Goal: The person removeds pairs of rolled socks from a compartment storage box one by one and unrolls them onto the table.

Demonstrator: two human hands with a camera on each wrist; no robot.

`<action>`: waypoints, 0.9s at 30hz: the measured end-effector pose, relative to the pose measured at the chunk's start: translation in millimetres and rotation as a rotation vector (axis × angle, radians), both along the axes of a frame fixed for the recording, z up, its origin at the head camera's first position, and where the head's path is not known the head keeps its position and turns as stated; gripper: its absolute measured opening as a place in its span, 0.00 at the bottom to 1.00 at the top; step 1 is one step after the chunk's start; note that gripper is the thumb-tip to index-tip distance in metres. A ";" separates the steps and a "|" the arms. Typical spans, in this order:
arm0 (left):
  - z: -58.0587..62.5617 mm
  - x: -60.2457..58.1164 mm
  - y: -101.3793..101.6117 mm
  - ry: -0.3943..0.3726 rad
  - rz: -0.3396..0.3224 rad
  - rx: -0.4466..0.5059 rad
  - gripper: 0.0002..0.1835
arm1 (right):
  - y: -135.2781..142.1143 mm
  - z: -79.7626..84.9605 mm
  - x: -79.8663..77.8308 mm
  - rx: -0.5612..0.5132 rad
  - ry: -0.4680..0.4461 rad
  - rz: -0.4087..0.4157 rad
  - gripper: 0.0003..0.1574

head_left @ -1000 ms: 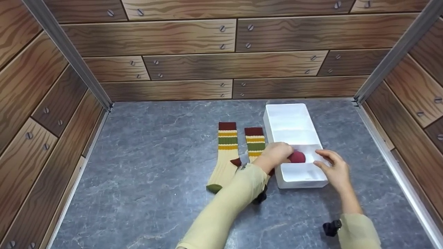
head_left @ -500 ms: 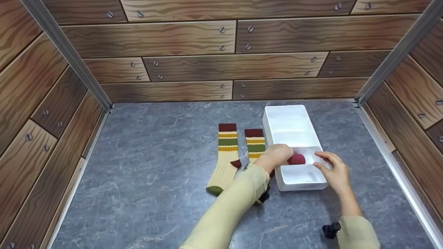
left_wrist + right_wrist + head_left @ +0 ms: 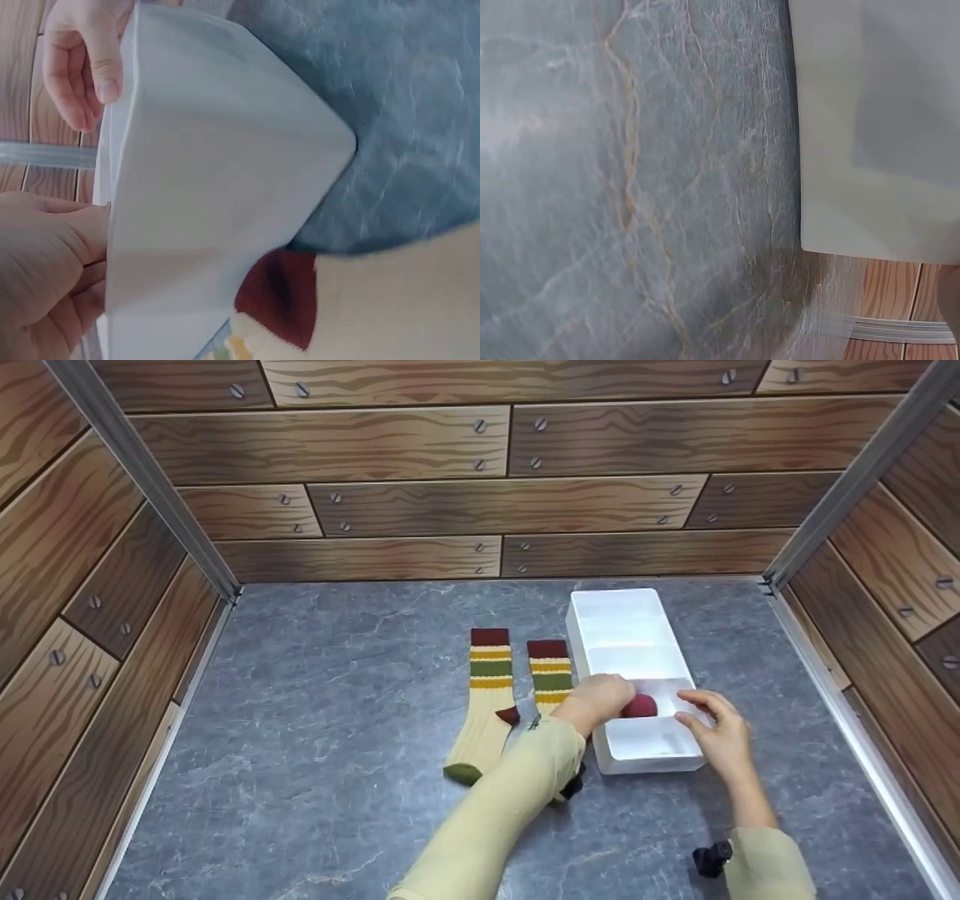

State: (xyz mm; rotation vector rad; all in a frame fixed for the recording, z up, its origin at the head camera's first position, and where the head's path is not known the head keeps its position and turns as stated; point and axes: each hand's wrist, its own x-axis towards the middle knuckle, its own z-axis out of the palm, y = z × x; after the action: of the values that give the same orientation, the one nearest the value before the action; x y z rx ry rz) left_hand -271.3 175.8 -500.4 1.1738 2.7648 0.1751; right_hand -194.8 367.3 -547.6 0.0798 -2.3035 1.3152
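Note:
A white divided box stands right of the middle in the head view. My left hand reaches over its left wall, its fingers curled and pinching at a dark red rounded bundle in a compartment near the front. In the left wrist view the box wall hides my left fingertips. Thumb and fingers apart, my right hand hovers at the right rim, holding nothing. Two cream socks with striped cuffs lie flat to the left: the left sock mostly shows, while my left arm partly covers the right sock.
The tabletop is grey and marbled. Wood-patterned panels enclose the back and both sides, with metal strips along the edges. A small black device sits at my right wrist.

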 end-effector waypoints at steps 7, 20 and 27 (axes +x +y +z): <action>-1.9 -0.6 -0.2 0.066 -0.035 -0.060 0.05 | -0.5 0.2 1.1 0.036 0.016 0.012 0.22; -2.7 -2.4 1.1 0.085 -0.048 -0.089 0.07 | 1.1 1.3 1.9 0.154 0.045 0.007 0.21; -2.9 -2.6 3.7 0.096 -0.063 -0.112 0.06 | 0.9 0.0 2.2 0.132 0.048 0.009 0.20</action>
State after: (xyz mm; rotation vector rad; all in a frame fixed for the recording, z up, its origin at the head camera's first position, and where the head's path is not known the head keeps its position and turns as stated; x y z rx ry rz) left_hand -273.9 179.5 -503.4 1.2698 2.7725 -0.0439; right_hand -192.6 368.2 -547.6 0.1640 -2.3491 1.1519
